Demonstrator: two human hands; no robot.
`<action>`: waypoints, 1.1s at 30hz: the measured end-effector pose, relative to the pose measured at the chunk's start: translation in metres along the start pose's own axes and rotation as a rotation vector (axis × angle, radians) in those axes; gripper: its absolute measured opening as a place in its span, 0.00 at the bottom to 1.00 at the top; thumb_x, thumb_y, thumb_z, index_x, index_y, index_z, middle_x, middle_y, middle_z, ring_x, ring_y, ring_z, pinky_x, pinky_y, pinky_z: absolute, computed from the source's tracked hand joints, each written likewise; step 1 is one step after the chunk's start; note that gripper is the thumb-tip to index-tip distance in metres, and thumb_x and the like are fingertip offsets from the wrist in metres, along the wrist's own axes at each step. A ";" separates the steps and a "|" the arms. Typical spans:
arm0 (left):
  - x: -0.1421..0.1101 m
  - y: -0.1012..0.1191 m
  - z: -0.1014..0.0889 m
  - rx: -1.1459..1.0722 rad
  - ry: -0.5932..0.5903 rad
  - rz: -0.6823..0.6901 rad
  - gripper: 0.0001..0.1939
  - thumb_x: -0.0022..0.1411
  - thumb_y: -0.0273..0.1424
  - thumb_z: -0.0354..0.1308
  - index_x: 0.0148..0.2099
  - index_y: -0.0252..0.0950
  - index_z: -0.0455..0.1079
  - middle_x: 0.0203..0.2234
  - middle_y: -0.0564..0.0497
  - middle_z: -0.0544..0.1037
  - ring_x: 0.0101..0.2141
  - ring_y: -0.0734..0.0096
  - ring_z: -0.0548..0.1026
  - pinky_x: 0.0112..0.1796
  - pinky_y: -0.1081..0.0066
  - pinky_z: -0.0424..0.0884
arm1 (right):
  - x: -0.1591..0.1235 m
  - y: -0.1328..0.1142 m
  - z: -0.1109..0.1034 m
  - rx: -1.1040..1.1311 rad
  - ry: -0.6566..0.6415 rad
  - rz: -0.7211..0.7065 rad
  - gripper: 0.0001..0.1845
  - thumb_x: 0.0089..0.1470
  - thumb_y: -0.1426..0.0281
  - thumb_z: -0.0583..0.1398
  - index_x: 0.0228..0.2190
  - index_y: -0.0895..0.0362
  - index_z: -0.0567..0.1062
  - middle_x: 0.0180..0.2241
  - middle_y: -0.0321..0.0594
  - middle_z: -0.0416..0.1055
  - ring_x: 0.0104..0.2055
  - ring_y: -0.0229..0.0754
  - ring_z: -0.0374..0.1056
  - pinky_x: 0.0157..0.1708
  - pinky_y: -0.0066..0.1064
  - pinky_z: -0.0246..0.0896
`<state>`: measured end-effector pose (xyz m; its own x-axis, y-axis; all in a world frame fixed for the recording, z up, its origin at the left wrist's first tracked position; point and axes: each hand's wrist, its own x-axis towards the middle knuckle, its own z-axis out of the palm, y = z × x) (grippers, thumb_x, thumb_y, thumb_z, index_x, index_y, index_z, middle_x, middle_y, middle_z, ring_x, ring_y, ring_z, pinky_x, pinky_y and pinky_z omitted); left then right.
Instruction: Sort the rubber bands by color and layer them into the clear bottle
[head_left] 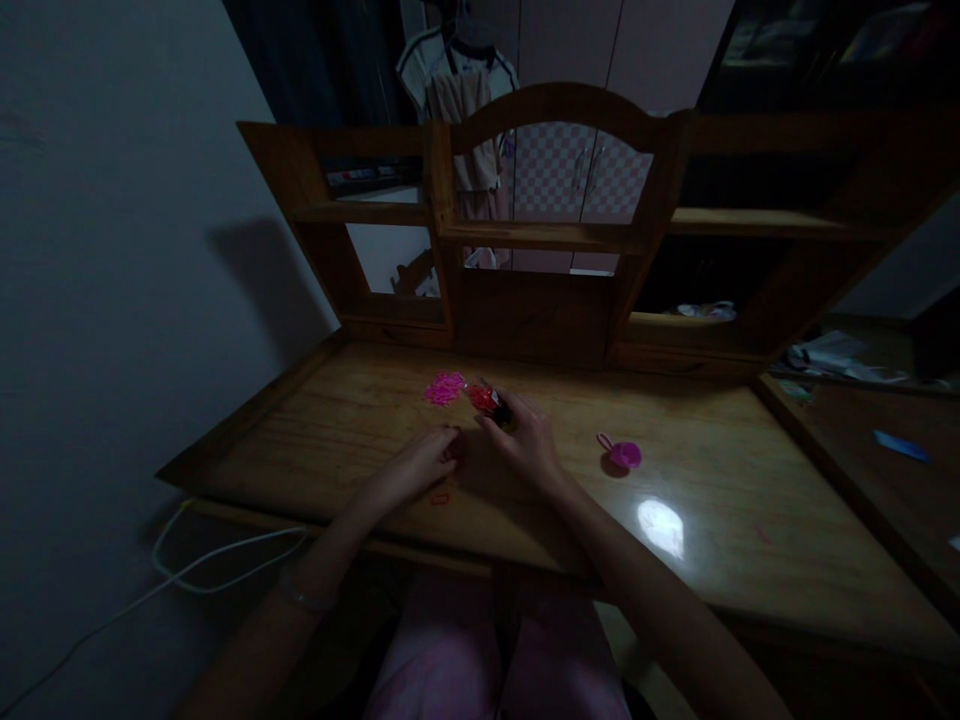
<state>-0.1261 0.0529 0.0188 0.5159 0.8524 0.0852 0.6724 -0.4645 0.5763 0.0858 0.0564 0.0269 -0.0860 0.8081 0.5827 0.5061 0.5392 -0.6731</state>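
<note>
My right hand [525, 430] is closed around a small container of red pieces [484, 398], dark at the end under my fingers and tilted over the desk. Just left of it, my left hand [436, 455] rests low with its fingers curled. Whatever those fingers hold, if anything, is hidden in shadow. A pile of small pink pieces [445, 388] lies beyond my left hand. Nearer to me, one red looped piece, shaped like a paper clip [440, 499], lies on the wood.
A small pink cup with a loop handle [624, 455] stands to the right on the wooden desk [712, 490]. A shelf unit [540, 240] rises along the back. A white cable [217, 545] hangs by the left front edge. Light glares on the desktop at right.
</note>
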 end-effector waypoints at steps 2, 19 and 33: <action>0.000 0.013 -0.005 0.051 -0.051 0.004 0.08 0.57 0.25 0.52 0.40 0.37 0.67 0.36 0.48 0.73 0.37 0.65 0.71 0.38 0.67 0.67 | 0.000 -0.001 0.000 0.000 -0.002 -0.001 0.25 0.56 0.63 0.62 0.55 0.52 0.69 0.46 0.44 0.74 0.47 0.48 0.69 0.48 0.39 0.63; -0.048 0.001 -0.006 0.043 -0.247 0.000 0.08 0.53 0.22 0.50 0.36 0.38 0.64 0.30 0.53 0.70 0.30 0.71 0.67 0.33 0.72 0.63 | -0.001 0.001 0.002 -0.013 -0.030 -0.029 0.24 0.55 0.64 0.62 0.54 0.52 0.70 0.47 0.43 0.74 0.48 0.48 0.69 0.49 0.40 0.63; -0.036 0.005 -0.012 0.118 -0.247 -0.066 0.09 0.52 0.23 0.52 0.36 0.37 0.70 0.31 0.52 0.74 0.33 0.68 0.70 0.34 0.71 0.63 | -0.002 0.003 0.004 -0.002 -0.034 -0.030 0.25 0.56 0.63 0.62 0.55 0.51 0.69 0.47 0.43 0.73 0.49 0.48 0.69 0.49 0.40 0.64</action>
<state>-0.1472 0.0228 0.0286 0.5727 0.8043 -0.1587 0.7588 -0.4469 0.4738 0.0839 0.0569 0.0222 -0.1306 0.7990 0.5869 0.5044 0.5632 -0.6545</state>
